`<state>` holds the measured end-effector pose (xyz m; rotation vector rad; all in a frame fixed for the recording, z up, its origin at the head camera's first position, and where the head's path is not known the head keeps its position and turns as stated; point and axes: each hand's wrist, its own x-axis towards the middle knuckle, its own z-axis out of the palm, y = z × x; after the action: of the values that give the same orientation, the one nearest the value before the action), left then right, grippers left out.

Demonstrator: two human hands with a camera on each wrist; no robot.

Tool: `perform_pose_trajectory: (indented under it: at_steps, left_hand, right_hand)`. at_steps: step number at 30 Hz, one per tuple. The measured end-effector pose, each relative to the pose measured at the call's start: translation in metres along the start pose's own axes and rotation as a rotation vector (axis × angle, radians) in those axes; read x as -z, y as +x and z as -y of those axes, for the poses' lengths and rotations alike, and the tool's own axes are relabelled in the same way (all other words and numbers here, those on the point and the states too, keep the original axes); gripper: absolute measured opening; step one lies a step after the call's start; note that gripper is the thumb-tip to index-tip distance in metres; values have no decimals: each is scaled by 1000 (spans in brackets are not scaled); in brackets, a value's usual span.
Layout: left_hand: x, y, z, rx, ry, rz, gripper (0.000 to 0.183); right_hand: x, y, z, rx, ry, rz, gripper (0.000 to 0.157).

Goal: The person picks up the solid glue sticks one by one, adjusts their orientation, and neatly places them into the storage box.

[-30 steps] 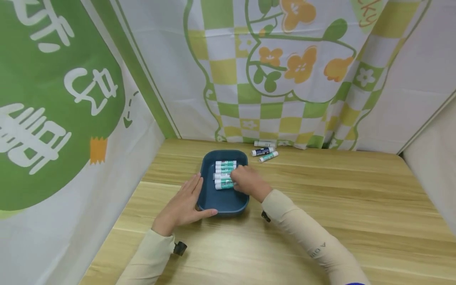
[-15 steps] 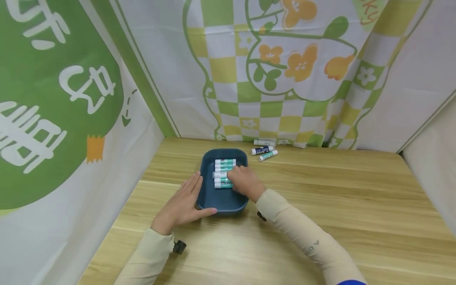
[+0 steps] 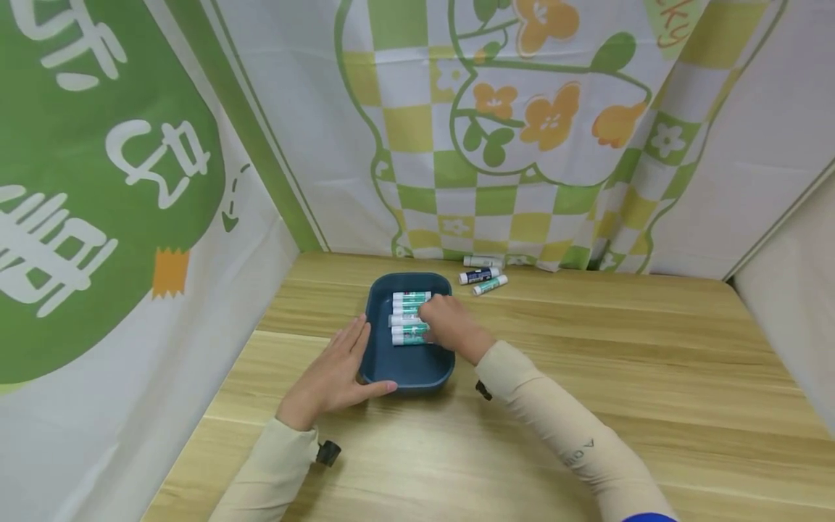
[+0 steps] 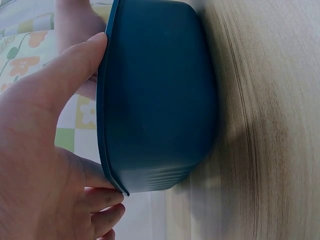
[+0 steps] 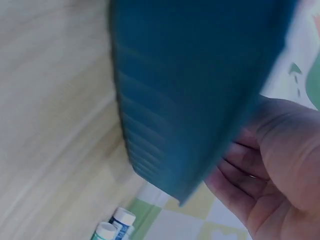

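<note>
A dark blue plastic bin (image 3: 411, 368) stands on the table, with several white-capped glue sticks (image 3: 407, 339) lying in a row inside. One paler stick (image 3: 399, 320) juts out left of the others. My left hand (image 3: 331, 383) is spread at the bin's near left corner, fingers along the left side and thumb on the near rim. In the left wrist view the thumb (image 4: 82, 60) touches the rim. Reaching over the bin's right rim, my right hand (image 3: 454, 328) is bent down at the sticks' right ends. Its fingertips are hidden; whether they pinch a stick cannot be seen.
Three more tubes lie behind the bin to the right: a whitish one (image 3: 483, 261), a dark blue one (image 3: 478, 275) and a green one (image 3: 490, 285). A patterned curtain (image 3: 515, 203) hangs along the wooden table's (image 3: 620, 362) back edge.
My right hand has shifted slightly left over the glue sticks, then a little back to the right. The left hand, the bin and the loose tubes have stayed in place.
</note>
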<state>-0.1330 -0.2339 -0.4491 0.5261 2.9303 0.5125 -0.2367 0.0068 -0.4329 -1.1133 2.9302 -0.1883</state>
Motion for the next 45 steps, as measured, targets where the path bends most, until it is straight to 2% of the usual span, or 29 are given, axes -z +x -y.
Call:
perform_pose_trajectory:
  at_steps: [6,15,17,19,26,32,34,36,42,45]
  left_hand:
    - [0,0,1,10,-1,0,121]
    - [-1,2,2,2,6,-7,123]
    - [-1,2,3,3,9,-4,123]
    - [-1,2,3,5,10,-2,124]
    - [-1,1,3,4,13,-3,124]
    - [-1,0,2,6,10,-5,124]
    - [-1,0,2,8,7,-3,124]
    - [-2,0,2,8,4,-5,124]
    - [-4,0,2,15,-5,-6,124]
    - [-4,1,3,16,-8,-4,125]
  right_hand:
    - [20,-4,-14,-2,122,-84,22]
    - [42,-13,-44,-144,164,-214,21]
    - [44,-13,-52,-156,174,-234,28]
    - [45,-13,-60,-171,189,-250,38]
    - [43,-14,-79,-269,265,-284,30]
    - [34,-13,-89,-339,275,-259,58]
    - [30,-11,-92,-376,292,-248,62]
    - [26,-10,-94,-432,313,-234,59]
    - [13,-3,-101,-620,387,-212,31]
    - [9,1,-104,-688,441,-187,28]
